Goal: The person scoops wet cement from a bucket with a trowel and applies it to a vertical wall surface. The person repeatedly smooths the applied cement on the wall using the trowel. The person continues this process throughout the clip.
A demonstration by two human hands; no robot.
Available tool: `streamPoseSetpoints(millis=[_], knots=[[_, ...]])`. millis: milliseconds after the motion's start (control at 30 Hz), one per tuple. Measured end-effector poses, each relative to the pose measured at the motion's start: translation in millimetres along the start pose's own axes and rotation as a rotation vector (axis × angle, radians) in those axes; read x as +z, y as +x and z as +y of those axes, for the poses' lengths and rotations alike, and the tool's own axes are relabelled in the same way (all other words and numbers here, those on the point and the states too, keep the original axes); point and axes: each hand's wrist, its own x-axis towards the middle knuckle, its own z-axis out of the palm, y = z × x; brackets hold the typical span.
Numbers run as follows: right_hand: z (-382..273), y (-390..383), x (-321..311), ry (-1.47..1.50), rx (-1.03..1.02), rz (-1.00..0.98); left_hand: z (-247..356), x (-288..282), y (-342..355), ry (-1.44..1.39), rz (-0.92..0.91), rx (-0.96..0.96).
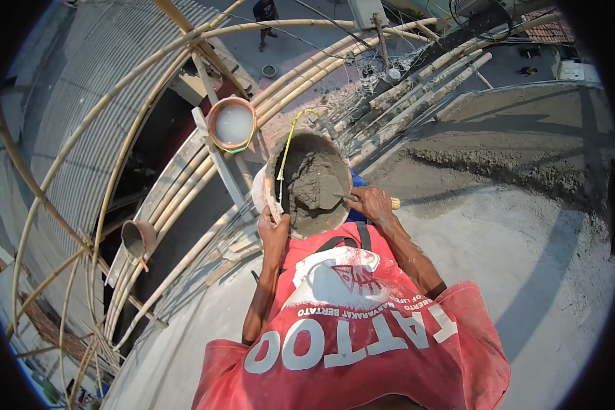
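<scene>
A bucket (306, 162) of wet grey mortar (311, 179) stands tilted in front of my red shirt, with a yellow cord handle over it. My left hand (274, 225) grips its near-left rim, fingers closed round it. My right hand (370, 203) is closed on a trowel with a wooden handle (395, 203); its blade is in the mortar at the bucket's right side. A second bucket (234, 125) with cloudy pale liquid sits beyond, to the upper left, and a smaller container (139, 239) lies further left.
Bamboo poles (174, 191) and wooden boards run along the ledge. A corrugated roof (89, 116) lies below at left. Wet render (499, 160) covers part of the curved concrete surface (499, 246) at right. A person (264, 20) stands on the ground far below, among cables and debris.
</scene>
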Motion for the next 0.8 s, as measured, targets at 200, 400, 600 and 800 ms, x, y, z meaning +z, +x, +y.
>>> streamPoseSetpoints(millis=[200,400,600,800], knots=[[13,-8,-26,0.000,0.093,0.103,-8,3,12,-0.086,-0.021,0.057],[8,-19,-98,0.122,0.386,0.400,-30,-10,20,-0.067,-0.041,0.070],[68,-46,-163,0.794,0.703,0.476,-34,-4,21,-0.035,-0.067,0.076],[218,-88,-202,1.026,1.120,0.691,-35,-12,25,-0.015,-0.094,0.033]])
